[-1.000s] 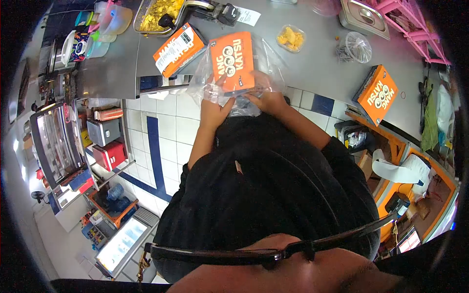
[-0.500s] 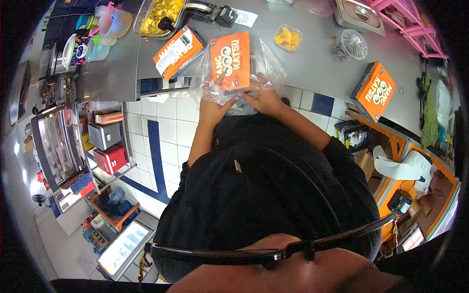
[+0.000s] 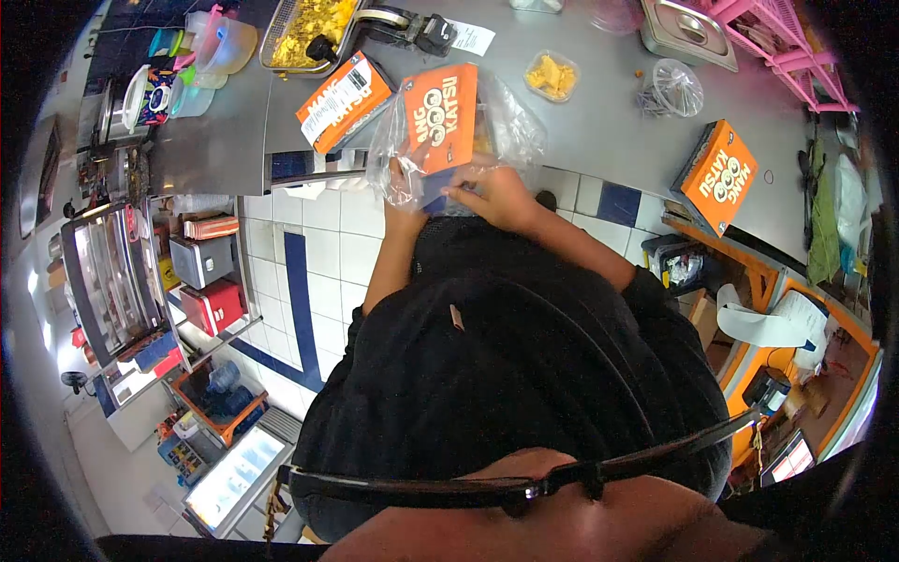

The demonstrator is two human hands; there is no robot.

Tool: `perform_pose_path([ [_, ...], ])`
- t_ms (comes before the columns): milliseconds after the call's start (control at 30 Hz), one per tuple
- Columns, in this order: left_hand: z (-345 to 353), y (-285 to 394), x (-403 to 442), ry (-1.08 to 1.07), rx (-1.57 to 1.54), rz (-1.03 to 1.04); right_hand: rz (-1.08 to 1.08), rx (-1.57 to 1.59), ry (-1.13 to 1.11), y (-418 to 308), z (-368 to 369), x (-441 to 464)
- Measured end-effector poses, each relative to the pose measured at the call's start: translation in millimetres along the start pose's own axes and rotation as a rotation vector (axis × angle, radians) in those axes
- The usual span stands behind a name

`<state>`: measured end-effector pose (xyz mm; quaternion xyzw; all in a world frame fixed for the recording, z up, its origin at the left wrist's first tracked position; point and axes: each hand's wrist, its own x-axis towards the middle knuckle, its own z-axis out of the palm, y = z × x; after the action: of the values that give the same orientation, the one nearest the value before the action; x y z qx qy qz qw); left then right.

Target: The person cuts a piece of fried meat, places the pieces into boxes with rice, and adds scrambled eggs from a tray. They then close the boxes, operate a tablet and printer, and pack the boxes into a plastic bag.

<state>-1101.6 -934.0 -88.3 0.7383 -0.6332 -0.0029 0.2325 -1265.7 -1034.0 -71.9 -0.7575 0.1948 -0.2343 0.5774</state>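
A clear plastic bag (image 3: pixel 517 122) surrounds an orange "Mang Katsu" box (image 3: pixel 459 103) at the near edge of the steel counter. My left hand (image 3: pixel 405 208) grips the bag's near left side, with its fingers partly behind the plastic. On the other side my right hand (image 3: pixel 496 195) pinches the bag near its front, thumb and fingers together. Just left of the bag lies a second orange box (image 3: pixel 343 105) with a white label on its top.
On the steel counter (image 3: pixel 599 112) stand a tub of yellow food (image 3: pixel 552 75), a crumpled clear bag (image 3: pixel 676 86) and a third orange box (image 3: pixel 719 178). Farther back are a tape dispenser (image 3: pixel 412 28), a metal tray of yellow food (image 3: pixel 304 42) and a lidded steel container (image 3: pixel 688 33).
My right hand has shifted left and inward along the bag's front. The box in the bag tilts slightly differently, and a dark blue area shows below it.
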Motion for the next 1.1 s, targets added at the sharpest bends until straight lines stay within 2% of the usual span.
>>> perform_pose_path([
  [33, -2, 2, 0, 0.002, 0.001, 0.0, 0.032, -0.078, -0.025, 2, -1, -2],
  [67, -4, 5, 0, 0.004, -0.078, -0.076, 0.031, -0.079, -0.027, 4, -2, -3],
  [100, -5, 6, -1, 0.006, -0.158, -0.152, 0.12, -0.165, -0.062, 7, -3, -4],
  [133, -3, 4, -2, 0.006, -0.159, -0.154, 0.208, -0.253, -0.098, 10, -4, -6],
  [167, 0, 0, -3, -0.006, -0.135, -0.142, 0.208, -0.256, -0.099, 14, -5, -7],
  [333, -8, -8, -3, -0.129, -0.14, -0.122, -0.042, -0.415, 0.045, 30, 2, -11],
  [400, -17, -4, 3, -0.185, -0.171, -0.055, -0.066, -0.453, 0.063, 30, 2, -12],
  [500, -26, -2, 4, -0.255, -0.285, -0.117, -0.103, -0.493, 0.058, 48, 6, -14],
  [567, -23, -7, 1, -0.24, -0.357, -0.106, -0.115, -0.494, 0.037, 50, 5, -13],
  [633, -19, -9, -1, -0.226, -0.427, -0.094, -0.271, -0.56, 0.112, 49, 2, -12],
  [733, -7, -7, -1, -0.114, -0.319, -0.128, -0.392, -0.549, 0.182, 55, 3, -10],
  [833, 10, -16, -6, -0.05, -0.257, -0.147, -0.427, -0.604, 0.137, 57, 1, -10],
  [967, 12, -16, -5, 0.005, -0.261, -0.122, -0.436, -0.573, 0.124, 54, 2, -7],
  [1033, 11, -14, -4, 0.002, -0.24, -0.123, -0.306, -0.613, 0.083, 52, 5, -7],
  [1100, 12, -11, -4, 0.029, -0.298, -0.167, -0.262, -0.605, 0.053, 48, 4, -10],
])
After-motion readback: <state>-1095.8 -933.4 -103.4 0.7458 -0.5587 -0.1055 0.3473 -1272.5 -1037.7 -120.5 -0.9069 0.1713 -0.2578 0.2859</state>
